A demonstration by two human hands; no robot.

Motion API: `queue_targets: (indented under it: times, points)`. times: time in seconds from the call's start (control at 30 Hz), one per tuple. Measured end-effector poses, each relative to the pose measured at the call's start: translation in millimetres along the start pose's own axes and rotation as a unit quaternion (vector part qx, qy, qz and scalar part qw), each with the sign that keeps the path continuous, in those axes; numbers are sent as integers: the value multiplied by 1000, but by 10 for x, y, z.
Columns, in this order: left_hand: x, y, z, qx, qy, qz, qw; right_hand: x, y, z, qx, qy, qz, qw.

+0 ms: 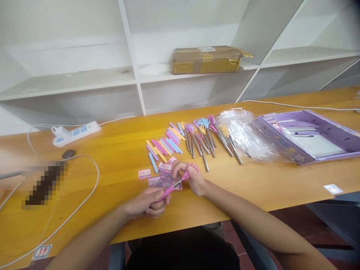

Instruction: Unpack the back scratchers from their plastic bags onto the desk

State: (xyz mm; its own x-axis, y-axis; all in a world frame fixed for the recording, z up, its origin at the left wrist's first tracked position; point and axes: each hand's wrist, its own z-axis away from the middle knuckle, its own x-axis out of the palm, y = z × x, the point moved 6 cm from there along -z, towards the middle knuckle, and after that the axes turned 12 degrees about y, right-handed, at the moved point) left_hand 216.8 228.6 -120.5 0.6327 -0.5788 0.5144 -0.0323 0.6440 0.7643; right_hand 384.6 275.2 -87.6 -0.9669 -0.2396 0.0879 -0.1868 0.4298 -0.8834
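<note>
My left hand (154,202) is closed around the pink grip of a back scratcher (177,183). At its other end, my right hand (192,177) pinches the pink claw-shaped head; a short metal shaft shows between. Beneath and beyond the hands lie several small printed cards (164,174) in a loose pile. Colourful grip tubes (163,146) in pink, orange, blue and purple are spread behind the cards. To their right are several metal back scratchers (206,137) with coloured claw heads and bare shafts.
Clear plastic bags (244,131) lie beside a purple open box (303,153) on the right. A white power strip (77,134) and cables are on the left of the wooden table (112,165). A taped carton (206,62) sits on the white shelf.
</note>
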Motion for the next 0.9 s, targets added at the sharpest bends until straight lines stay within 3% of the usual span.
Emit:
queue_targets:
  times: [0.07, 0.2, 0.3, 0.43, 0.63, 0.7, 0.77, 0.83, 0.9]
  points:
    - [-27, -4, -8, 7, 10, -54, 998, 39, 32, 13, 12, -17, -1, 1000]
    - [-50, -38, -48, 28, 31, -121, 992, 208, 92, 81, 26, -107, 34, 993]
    - [-36, -94, -83, 49, 29, -157, 986, 290, 104, 109, 39, -130, 40, 990]
    - [-34, -163, -107, 35, 42, -196, 979, 317, 82, 97, 46, -124, 30, 991]
    - [3, -65, -91, 64, 56, -198, 977, 242, 45, 18, 35, -61, 21, 997]
    - [-4, -71, -78, 56, 41, -192, 979, 42, 41, -91, 45, -6, 14, 999]
    - [-38, -82, -61, 48, 31, -194, 979, -382, -23, -264, 53, 76, 19, 996]
    - [-73, -87, -43, 39, 23, -205, 978, -1025, -214, -451, 43, 162, 35, 985]
    - [-82, -87, -24, 25, 15, -228, 973, -1840, -540, -564, 19, 275, 64, 959]
